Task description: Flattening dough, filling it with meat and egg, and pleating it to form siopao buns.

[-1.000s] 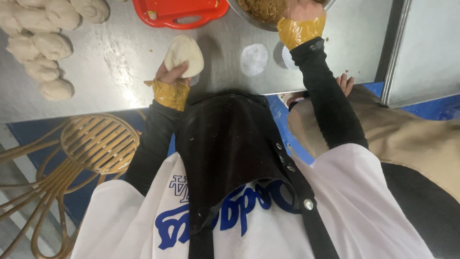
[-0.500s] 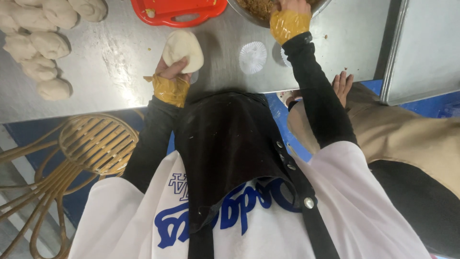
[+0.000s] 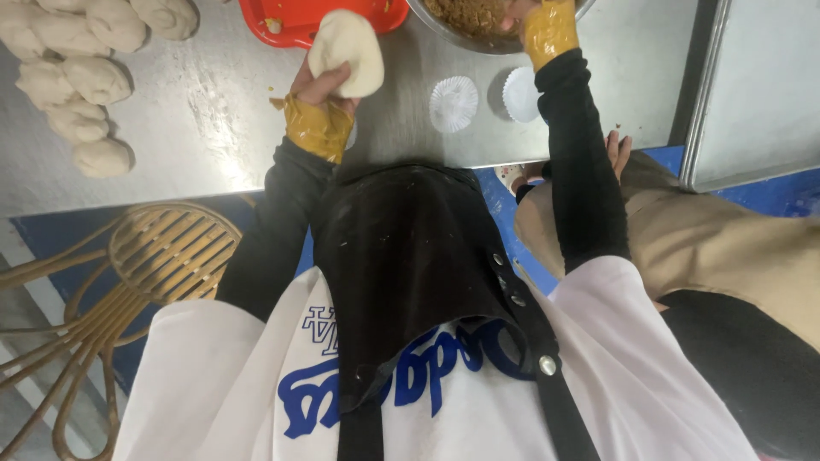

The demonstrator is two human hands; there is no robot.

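My left hand holds a flat round piece of white dough above the steel table. My right hand reaches into a metal bowl of brown crumbly filling at the top edge; its fingers are mostly cut off by the frame. Both wrists are wrapped in yellow tape over black sleeves. Two white paper cups lie on the table between my arms.
Several dough balls sit at the table's left. A red tray lies at the top. A steel tray is at the right. A wicker stool stands below left. Another person in beige crouches at the right.
My left hand has lifted the dough a little farther up the table. My right hand has stayed in the bowl.
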